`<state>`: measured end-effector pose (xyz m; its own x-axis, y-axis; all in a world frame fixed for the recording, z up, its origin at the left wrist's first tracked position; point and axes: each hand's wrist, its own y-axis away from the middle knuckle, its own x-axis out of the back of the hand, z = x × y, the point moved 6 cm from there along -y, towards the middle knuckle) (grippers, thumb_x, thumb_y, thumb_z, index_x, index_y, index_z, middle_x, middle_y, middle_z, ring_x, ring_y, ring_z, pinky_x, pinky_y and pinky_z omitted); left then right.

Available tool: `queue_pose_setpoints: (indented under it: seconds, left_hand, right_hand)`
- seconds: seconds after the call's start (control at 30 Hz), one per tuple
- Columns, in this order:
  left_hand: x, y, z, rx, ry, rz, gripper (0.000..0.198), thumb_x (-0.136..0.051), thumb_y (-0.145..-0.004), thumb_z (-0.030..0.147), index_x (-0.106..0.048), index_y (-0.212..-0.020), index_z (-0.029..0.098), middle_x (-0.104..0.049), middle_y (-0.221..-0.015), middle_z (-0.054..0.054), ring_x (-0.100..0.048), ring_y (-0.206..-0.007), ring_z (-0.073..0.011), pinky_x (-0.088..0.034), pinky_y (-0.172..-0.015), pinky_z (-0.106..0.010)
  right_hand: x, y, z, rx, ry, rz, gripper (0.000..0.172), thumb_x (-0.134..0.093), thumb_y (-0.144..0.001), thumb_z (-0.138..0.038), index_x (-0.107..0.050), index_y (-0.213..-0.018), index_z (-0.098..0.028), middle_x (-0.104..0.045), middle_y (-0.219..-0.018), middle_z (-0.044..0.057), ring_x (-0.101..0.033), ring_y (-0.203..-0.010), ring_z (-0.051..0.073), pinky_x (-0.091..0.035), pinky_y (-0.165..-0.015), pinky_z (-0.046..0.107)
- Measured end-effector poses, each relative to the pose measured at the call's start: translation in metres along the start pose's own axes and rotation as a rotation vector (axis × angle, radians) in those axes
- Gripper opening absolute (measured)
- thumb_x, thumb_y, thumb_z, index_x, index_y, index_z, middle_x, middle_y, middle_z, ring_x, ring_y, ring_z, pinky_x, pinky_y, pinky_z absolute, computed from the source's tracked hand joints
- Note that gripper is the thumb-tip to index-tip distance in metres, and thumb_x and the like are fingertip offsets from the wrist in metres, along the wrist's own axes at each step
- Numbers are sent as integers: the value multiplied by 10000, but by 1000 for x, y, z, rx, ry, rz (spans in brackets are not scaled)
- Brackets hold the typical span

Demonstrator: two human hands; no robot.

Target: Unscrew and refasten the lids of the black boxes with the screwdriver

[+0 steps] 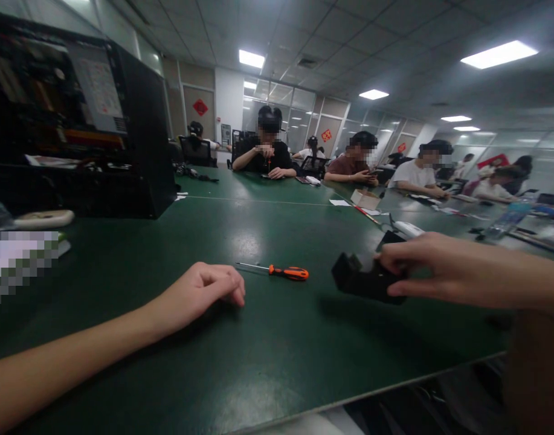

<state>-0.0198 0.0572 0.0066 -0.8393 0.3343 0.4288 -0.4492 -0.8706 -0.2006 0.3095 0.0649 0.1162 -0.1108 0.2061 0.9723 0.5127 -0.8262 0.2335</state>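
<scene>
My right hand (433,269) grips a black blocky device (365,275) that sits low over the green table (277,356), fingers and thumb closed around its right end. My left hand (204,293) rests on the table with its fingers curled loosely under, holding nothing that I can see. Between the two hands lies an orange-handled screwdriver (281,271), its thin shaft pointing left, a short way beyond my left knuckles.
An open black computer case (77,121) stands at the far left, with a white object (43,219) in front of it. Several seated people work at the table's far side. A cardboard box (365,199) and a water bottle (507,220) stand to the right.
</scene>
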Motion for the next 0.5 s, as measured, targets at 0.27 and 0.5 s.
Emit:
queue_pose_setpoints:
  seconds: [0.27,0.5]
  left_hand:
    - [-5,4,3,22,54,-17,352,-641,-930,463,-721,-1194,245,-728,-1227,-57,-645,-1154,-292,-508,-978,-350]
    - [-8,7,6,-47,-105,-102,386,-704,-896,392,-694,-1272,303,-690,-1321,-20,-598,-1253,-316,-453,-1080,-397]
  right_hand:
    - [-38,-79,-160,607,318,190,248,-590,-944,-439,-618,-1057,-219,-708,-903,14,-584,-650,111,-283,-542,264]
    - [9,-32,-165,647,300,281,306,-608,-933,-448,-672,-1182,-283,-732,-971,24,-654,-792,169,-385,-611,296]
